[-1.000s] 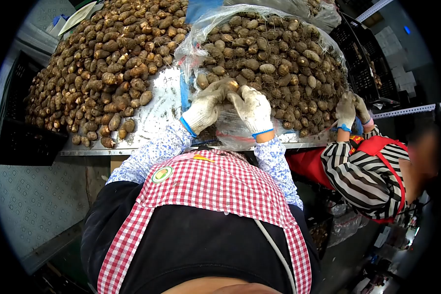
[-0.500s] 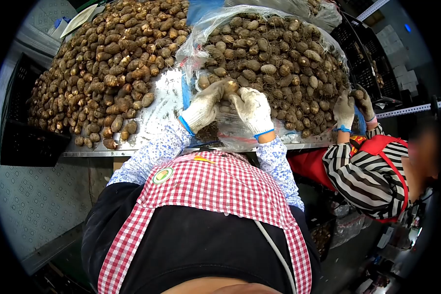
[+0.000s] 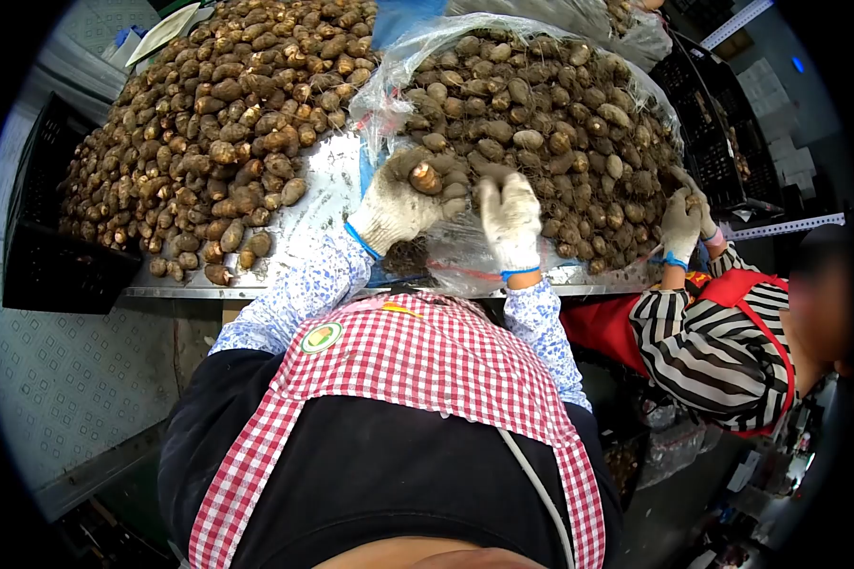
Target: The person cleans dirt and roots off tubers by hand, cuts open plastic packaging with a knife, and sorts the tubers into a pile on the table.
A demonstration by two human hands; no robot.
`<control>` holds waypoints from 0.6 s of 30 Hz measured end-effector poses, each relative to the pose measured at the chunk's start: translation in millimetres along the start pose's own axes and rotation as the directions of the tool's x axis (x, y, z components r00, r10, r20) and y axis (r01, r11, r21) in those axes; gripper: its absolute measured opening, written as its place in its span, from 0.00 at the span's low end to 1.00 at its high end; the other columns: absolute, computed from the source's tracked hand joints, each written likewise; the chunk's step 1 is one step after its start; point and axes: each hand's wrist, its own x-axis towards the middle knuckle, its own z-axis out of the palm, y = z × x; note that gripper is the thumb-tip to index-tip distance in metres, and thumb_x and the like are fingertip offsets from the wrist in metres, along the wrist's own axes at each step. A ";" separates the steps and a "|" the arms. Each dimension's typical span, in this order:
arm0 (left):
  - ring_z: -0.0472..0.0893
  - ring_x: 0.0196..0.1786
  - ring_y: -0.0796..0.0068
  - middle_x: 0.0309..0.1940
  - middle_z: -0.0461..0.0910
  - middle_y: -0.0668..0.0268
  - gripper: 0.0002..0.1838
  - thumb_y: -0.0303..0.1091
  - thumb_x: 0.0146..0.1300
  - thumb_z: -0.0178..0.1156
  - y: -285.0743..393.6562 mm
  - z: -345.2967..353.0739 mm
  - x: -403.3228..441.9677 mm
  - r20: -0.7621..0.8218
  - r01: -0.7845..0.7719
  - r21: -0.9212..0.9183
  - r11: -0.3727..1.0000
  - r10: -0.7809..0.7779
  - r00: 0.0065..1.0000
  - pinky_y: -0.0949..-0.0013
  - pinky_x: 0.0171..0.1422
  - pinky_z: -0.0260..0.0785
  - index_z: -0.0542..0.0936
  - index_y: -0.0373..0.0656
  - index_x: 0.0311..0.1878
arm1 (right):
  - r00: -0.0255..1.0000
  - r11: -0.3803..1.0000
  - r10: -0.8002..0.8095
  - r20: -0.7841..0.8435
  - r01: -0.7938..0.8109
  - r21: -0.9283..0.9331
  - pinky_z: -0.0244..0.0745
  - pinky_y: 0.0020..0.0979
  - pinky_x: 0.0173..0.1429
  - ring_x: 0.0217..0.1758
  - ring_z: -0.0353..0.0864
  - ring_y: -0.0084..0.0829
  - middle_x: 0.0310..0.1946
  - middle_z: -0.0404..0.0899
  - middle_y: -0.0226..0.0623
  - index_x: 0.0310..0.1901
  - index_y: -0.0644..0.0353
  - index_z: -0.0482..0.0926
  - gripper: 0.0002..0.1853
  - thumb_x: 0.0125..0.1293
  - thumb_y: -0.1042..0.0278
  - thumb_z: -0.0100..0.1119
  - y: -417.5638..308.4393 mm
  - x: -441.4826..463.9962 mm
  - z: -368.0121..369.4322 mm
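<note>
A small brown taro (image 3: 426,177) with a pale cut end rests in my left hand (image 3: 396,202), held at the near edge of the right-hand heap. That hand wears a soiled white knit glove, and its fingers are curled about the taro. My right hand (image 3: 511,223), gloved too, is a little apart to the right over the heap's front edge. Its fingers are bent, and what they hold, if anything, does not show. Hairy, root-covered taros (image 3: 529,139) lie piled on clear plastic sheeting (image 3: 465,248) in front of both hands.
Cleaner taros (image 3: 222,152) form a big heap on the left of the metal table (image 3: 324,180). A black crate (image 3: 62,242) stands at the left edge. On the right, a co-worker's gloved hands (image 3: 681,226) work at the heap beside black crates (image 3: 697,104).
My hands have parted: the right one moved right, off the taro, and the left one turned so the taro shows. The co-worker's hands have come closer together.
</note>
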 end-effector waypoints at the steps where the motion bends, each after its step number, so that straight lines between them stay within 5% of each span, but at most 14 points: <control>1: 0.77 0.47 0.62 0.51 0.78 0.56 0.19 0.40 0.74 0.44 -7.4 20.5 -9.1 -0.024 -0.034 -0.020 0.999 0.033 0.999 0.58 0.48 0.75 0.73 0.33 0.55 | 0.996 0.994 0.040 0.078 -0.048 0.100 0.78 0.36 0.39 0.35 0.83 0.34 0.34 0.83 0.42 0.37 0.61 0.80 0.10 0.62 0.64 0.68 -15.3 1.1 -5.4; 2: 0.77 0.46 0.63 0.51 0.78 0.57 0.20 0.40 0.74 0.44 -11.4 30.4 -13.1 -0.047 -0.067 -0.038 0.997 0.065 0.997 0.59 0.48 0.74 0.73 0.33 0.56 | 0.989 0.996 -0.088 0.121 0.092 -0.024 0.77 0.40 0.39 0.33 0.81 0.37 0.32 0.82 0.42 0.38 0.60 0.81 0.12 0.58 0.63 0.71 -28.2 2.5 -8.8; 6: 0.77 0.51 0.68 0.54 0.76 0.63 0.22 0.44 0.74 0.46 2.2 -28.3 13.0 0.279 0.383 -0.112 0.917 -0.340 0.898 0.64 0.55 0.75 0.71 0.40 0.64 | 0.930 0.883 -0.268 0.251 0.341 -0.324 0.74 0.42 0.40 0.33 0.80 0.41 0.30 0.80 0.41 0.37 0.58 0.81 0.17 0.57 0.53 0.69 -37.2 1.6 -6.1; 8: 0.78 0.51 0.68 0.56 0.77 0.58 0.32 0.55 0.72 0.49 -6.8 -24.5 8.9 -0.118 0.181 0.452 0.873 -0.143 0.983 0.70 0.49 0.74 0.65 0.43 0.70 | 0.871 0.862 -0.272 0.410 0.409 -0.299 0.73 0.41 0.40 0.34 0.81 0.42 0.31 0.81 0.41 0.36 0.59 0.81 0.18 0.59 0.50 0.67 -33.8 6.6 -10.7; 11: 0.79 0.35 0.70 0.47 0.80 0.61 0.29 0.57 0.74 0.48 -9.9 -19.5 -11.7 -0.163 0.144 0.756 0.638 -0.030 0.986 0.69 0.29 0.70 0.64 0.51 0.70 | 0.782 0.910 -0.266 0.564 0.397 -0.121 0.74 0.41 0.40 0.33 0.82 0.41 0.30 0.81 0.40 0.34 0.58 0.82 0.16 0.61 0.51 0.65 -24.9 7.0 -6.8; 12: 0.79 0.32 0.70 0.45 0.80 0.62 0.27 0.56 0.75 0.47 2.5 -47.7 -2.9 -0.097 0.168 0.711 0.683 -0.141 0.985 0.68 0.27 0.70 0.64 0.52 0.70 | 0.772 0.902 -0.318 0.550 0.425 -0.075 0.75 0.38 0.38 0.30 0.81 0.37 0.26 0.80 0.37 0.30 0.58 0.81 0.14 0.63 0.55 0.63 -19.6 2.9 1.1; 15: 0.79 0.28 0.65 0.35 0.79 0.64 0.22 0.53 0.78 0.42 6.1 -52.6 1.7 -0.219 0.166 0.542 0.824 -0.052 0.974 0.65 0.24 0.70 0.69 0.51 0.65 | 0.836 0.991 -0.048 0.546 0.108 -0.078 0.75 0.36 0.35 0.27 0.80 0.33 0.22 0.78 0.35 0.25 0.58 0.78 0.14 0.66 0.59 0.61 -26.0 8.9 4.3; 16: 0.79 0.28 0.65 0.36 0.79 0.59 0.25 0.53 0.78 0.41 3.4 -24.8 -4.4 -0.200 0.197 0.382 0.903 -0.128 0.972 0.67 0.21 0.70 0.70 0.45 0.64 | 0.795 0.923 0.190 0.576 0.054 -0.380 0.75 0.34 0.35 0.27 0.79 0.30 0.21 0.78 0.35 0.26 0.58 0.78 0.14 0.68 0.61 0.59 -36.5 23.8 -9.3; 17: 0.80 0.28 0.64 0.38 0.79 0.54 0.28 0.53 0.77 0.41 3.0 -9.5 -7.2 -0.165 0.233 0.213 0.949 -0.200 0.966 0.70 0.19 0.70 0.70 0.38 0.64 | 0.907 0.928 0.016 0.421 0.144 -0.344 0.76 0.34 0.32 0.27 0.80 0.32 0.26 0.80 0.39 0.32 0.61 0.79 0.12 0.67 0.61 0.61 -3.2 13.5 -5.1; 18: 0.82 0.36 0.61 0.45 0.79 0.51 0.28 0.53 0.78 0.40 6.8 -12.6 -7.2 -0.006 0.187 0.237 0.953 -0.191 0.982 0.63 0.29 0.77 0.69 0.38 0.63 | 0.942 0.941 0.036 0.335 0.081 -0.328 0.76 0.35 0.32 0.29 0.81 0.34 0.29 0.81 0.42 0.36 0.62 0.80 0.11 0.67 0.62 0.62 2.2 11.0 -8.0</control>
